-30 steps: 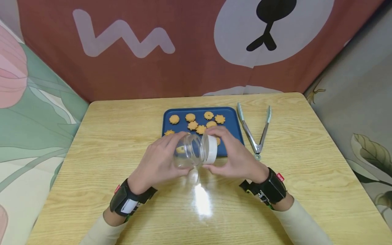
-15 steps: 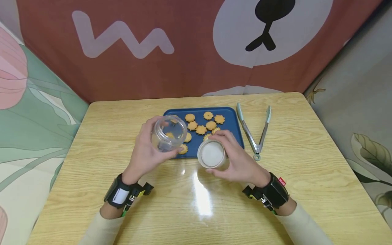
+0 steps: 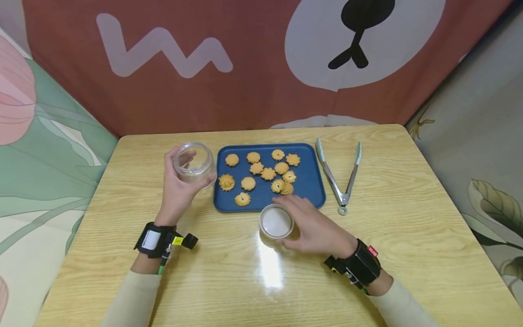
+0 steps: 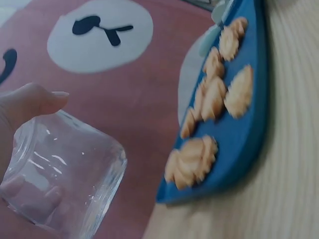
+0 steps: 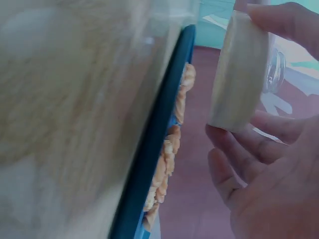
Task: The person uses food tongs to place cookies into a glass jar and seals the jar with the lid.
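My left hand (image 3: 178,194) grips a clear jar (image 3: 195,169) around its side, just left of the blue tray. The jar stands with its open mouth up, and the left wrist view shows its clear wall (image 4: 84,169). In my right hand (image 3: 314,227) is a white lid (image 3: 277,221), held by its rim between thumb and fingers, hollow side up, near the tray's front edge. From the right wrist the lid (image 5: 241,74) appears edge-on, apart from the table. Several golden cookies (image 3: 248,183) of different shapes lie spread on the blue tray (image 3: 229,206).
Right of the tray lie metal tongs (image 3: 336,184) with pale blue tips, spread apart. The wooden table (image 3: 408,204) meets a red-brown printed cloth (image 3: 253,100) at its back edge. Light glares on the table in front of the lid.
The lid has come away from the jar's mouth. My left hand has carried the jar leftward and turned it upright, while my right hand has turned the lid hollow side up and lowered it.
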`<state>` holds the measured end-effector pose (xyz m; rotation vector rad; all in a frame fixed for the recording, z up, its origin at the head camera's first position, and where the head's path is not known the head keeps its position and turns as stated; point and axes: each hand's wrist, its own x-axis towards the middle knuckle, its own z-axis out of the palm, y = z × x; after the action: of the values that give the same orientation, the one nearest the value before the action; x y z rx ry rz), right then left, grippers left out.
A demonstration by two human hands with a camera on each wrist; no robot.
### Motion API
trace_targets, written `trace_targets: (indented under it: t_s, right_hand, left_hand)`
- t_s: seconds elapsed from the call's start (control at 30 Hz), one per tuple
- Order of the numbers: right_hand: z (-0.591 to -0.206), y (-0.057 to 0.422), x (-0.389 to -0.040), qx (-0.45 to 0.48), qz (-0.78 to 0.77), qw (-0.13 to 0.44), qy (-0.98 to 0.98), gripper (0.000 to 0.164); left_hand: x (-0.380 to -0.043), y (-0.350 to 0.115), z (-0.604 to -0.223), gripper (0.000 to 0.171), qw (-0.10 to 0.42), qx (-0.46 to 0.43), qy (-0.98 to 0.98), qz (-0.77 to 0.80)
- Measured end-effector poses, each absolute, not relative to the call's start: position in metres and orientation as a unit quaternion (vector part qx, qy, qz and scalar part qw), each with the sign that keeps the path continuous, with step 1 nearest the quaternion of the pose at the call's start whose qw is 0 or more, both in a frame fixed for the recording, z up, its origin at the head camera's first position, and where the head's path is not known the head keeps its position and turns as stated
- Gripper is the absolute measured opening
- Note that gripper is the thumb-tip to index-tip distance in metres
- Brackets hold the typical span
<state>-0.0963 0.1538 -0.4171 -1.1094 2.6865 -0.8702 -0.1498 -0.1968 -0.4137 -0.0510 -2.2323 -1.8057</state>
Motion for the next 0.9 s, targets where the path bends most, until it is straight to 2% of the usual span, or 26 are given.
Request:
trace_targets:
  t_s: [0.5, 0.9]
  right_hand:
    - [-0.431, 0.151, -0.094, -0.363, -0.216, 0.081, 0.903, 0.103]
    - [-0.434, 0.151, -0.093, -0.38, -0.2, 0.072, 0.9, 0.091]
  left_hand:
    - [-0.168, -0.212, -0.448, 0.095, 0.142, 0.042, -0.755, -0.639]
    - [-0.176, -0.213, -0.462, 0.095, 0.14, 0.064, -0.743, -0.651]
